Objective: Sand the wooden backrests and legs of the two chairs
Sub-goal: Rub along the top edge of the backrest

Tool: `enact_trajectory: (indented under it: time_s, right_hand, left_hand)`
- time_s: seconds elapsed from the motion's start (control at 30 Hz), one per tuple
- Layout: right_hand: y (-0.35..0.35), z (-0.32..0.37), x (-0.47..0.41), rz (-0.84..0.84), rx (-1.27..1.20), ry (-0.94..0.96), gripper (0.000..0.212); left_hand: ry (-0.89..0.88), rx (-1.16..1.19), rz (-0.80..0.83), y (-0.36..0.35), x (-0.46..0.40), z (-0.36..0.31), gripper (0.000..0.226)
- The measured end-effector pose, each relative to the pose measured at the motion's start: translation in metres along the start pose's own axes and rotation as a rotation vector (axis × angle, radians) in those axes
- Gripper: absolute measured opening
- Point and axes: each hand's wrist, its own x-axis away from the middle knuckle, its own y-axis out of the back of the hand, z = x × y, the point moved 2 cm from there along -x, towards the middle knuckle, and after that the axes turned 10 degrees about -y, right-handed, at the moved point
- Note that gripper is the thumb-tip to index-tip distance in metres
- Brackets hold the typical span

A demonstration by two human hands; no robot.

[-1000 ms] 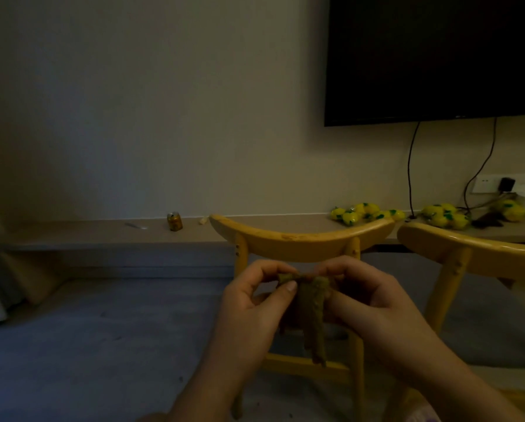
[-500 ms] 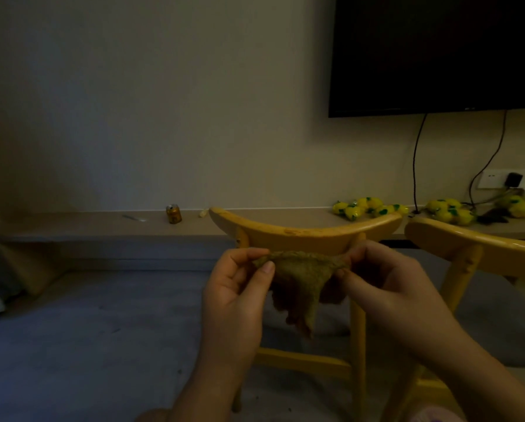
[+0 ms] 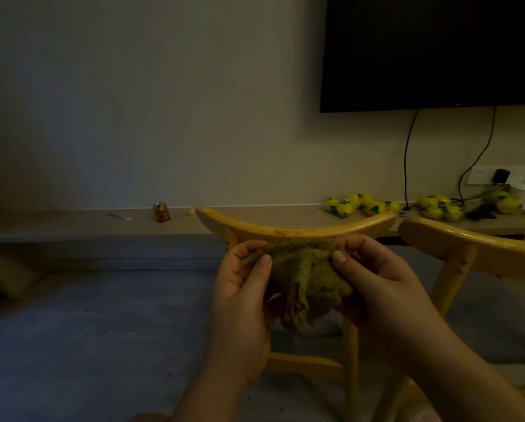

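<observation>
Two hands are holding a sandpaper sheet in front of a chair.

The left hand (image 3: 243,287) and right hand (image 3: 373,278) are each pinching a top corner of the sandpaper (image 3: 306,278). Its top edge is running left to right, and the rest is hanging down, crumpled, just near the chair (image 3: 294,229) backrest. A second chair (image 3: 468,242) is standing right.
</observation>
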Motion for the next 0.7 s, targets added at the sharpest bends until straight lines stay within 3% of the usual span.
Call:
enact_trajectory:
  time_s: [0.17,0.27,0.4,0.53,0.7]
  right_hand:
    - [0.005,0.001,-0.002,0.039,-0.07,-0.018,0.018]
    - [-0.004,-0.003,-0.005,-0.041,-0.154,-0.004,0.009]
    - [-0.012,-0.003,-0.006,-0.155,-0.101,0.058,0.014]
    - [-0.003,0.005,-0.003,-0.093,0.178,0.113,0.017]
    - [0.009,0.017,-0.002,-0.121,0.637,0.326,0.015]
  left_hand:
    - [-0.084,-0.165,0.04,-0.001,-0.003,0.001,0.015]
    - [-0.086,-0.213,0.054,-0.003,-0.002,0.004,0.015]
    - [-0.067,-0.158,0.002,-0.005,-0.001,0.005,0.013]
    - [-0.088,-0.145,-0.001,0.004,-0.009,-0.009,0.015]
    - [-0.138,-0.322,0.156,0.02,-0.02,-0.025,0.021]
